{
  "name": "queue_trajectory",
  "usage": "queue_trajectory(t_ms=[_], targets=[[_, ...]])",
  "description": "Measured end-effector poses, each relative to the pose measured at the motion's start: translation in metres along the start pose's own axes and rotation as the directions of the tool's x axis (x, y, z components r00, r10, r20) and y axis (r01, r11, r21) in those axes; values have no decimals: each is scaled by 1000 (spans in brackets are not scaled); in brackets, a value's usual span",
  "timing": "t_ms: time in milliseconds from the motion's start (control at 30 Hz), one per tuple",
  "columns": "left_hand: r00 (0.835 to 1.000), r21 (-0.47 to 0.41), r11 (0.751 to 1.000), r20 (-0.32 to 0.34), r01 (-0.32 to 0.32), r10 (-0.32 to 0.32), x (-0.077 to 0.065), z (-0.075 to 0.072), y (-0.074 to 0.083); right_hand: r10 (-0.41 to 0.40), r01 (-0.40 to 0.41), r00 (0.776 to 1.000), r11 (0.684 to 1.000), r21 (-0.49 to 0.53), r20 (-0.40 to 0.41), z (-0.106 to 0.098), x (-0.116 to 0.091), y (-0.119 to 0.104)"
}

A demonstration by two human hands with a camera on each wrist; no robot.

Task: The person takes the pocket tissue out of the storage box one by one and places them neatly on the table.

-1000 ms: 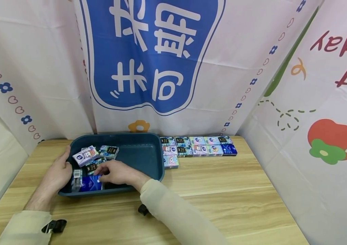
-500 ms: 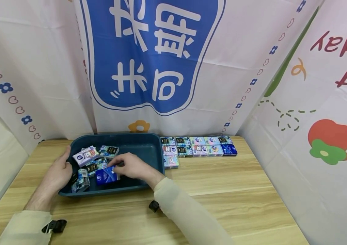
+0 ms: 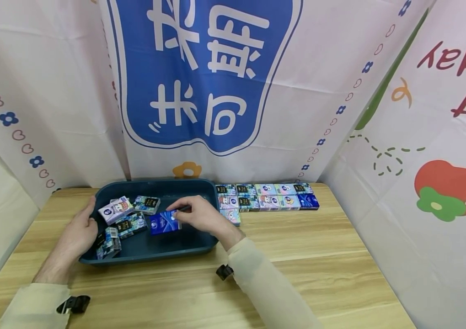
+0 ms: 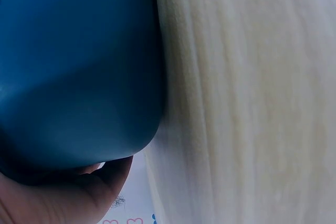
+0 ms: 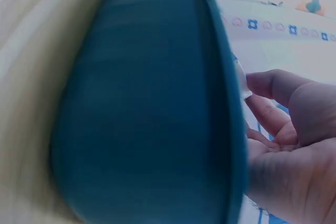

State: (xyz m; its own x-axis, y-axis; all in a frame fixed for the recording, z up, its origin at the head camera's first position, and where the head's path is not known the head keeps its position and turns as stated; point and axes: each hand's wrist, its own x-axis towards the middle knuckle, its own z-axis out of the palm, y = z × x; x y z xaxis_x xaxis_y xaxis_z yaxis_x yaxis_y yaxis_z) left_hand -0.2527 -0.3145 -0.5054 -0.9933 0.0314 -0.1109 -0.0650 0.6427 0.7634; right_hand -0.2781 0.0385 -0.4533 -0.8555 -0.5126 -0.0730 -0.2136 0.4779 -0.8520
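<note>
My left hand (image 3: 77, 233) grips the left end of a dark teal plastic bin (image 3: 187, 243), its thumb at the rim. In the left wrist view, curled fingers (image 4: 68, 198) wrap the bin's corner. My right hand (image 3: 201, 214) pinches the right end of a blue pocket tissue pack (image 3: 162, 224) above the bin's middle. The right wrist view shows the bin's outer wall (image 5: 147, 119) hiding most of that pack. Several other tissue packs lie jumbled at the bin's left: a white-purple one (image 3: 115, 209) and dark patterned ones (image 3: 147, 204).
Right of the bin, several tissue packs (image 3: 270, 202) stand in two neat rows along the back of the wooden table (image 3: 298, 265), with one pastel pack (image 3: 230, 216) in front at the left. A printed curtain (image 3: 319, 68) hangs behind the table.
My right hand has drawn the blue tissue pack up and rightward from the bin's front left corner to its middle. A dark pack beside it has shifted. The left hand keeps its place.
</note>
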Motion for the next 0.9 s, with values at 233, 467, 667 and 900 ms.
queue_trajectory(t_ms=[233, 467, 667, 900], targets=[[1000, 1, 1000, 5, 13, -13, -1, -1, 1, 5, -4, 998, 1000, 13, -60, -23, -12, 6], [1000, -6, 1000, 6, 19, -18, -2, 0, 1, 15, -12, 995, 999, 32, -102, -45, -23, 17], [1000, -1, 1000, 7, 14, -14, -2, -1, 1, 40, -33, 989, 998, 56, -140, -61, -33, 27], [1000, 0, 1000, 11, 24, -24, -2, -1, 2, 71, -50, 983, 990, 131, -169, -80, -43, 42]])
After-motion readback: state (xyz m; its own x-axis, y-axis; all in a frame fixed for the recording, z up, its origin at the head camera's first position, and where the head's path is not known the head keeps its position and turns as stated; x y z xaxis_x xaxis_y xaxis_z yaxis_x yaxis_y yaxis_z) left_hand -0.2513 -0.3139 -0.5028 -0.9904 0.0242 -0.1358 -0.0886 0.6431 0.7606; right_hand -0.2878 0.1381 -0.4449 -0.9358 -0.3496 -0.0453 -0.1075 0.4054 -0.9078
